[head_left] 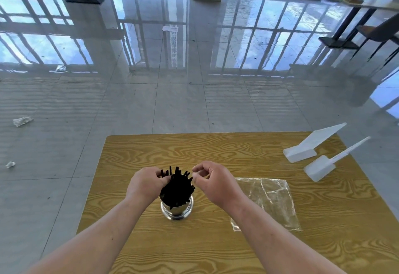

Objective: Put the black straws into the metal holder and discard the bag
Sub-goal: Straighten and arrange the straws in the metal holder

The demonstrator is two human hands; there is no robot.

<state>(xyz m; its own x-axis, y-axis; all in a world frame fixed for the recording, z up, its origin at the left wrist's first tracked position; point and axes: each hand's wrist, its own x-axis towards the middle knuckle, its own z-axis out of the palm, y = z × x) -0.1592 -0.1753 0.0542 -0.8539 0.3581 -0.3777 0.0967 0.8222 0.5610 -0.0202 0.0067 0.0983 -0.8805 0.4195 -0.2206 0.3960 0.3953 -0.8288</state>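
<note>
We count one metal holder [176,210], packed with a bunch of black straws [177,187] too dense for us to number. One clear plastic bag [267,202] lies flat on the one wooden table [216,150]. We see two white plastic scoops [311,146] [323,166], two hands [145,184] [216,184], and three crumpled scraps of paper [22,120] [10,164] [60,68] on the floor.

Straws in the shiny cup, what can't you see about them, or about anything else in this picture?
- Black straws, head view: lower ends hidden inside the metal holder.
- Left hand: fingertips hidden among the straws.
- Right hand: whether it pinches a straw is too small to tell.
- Clear plastic bag: near corner hidden by the right forearm.
</note>
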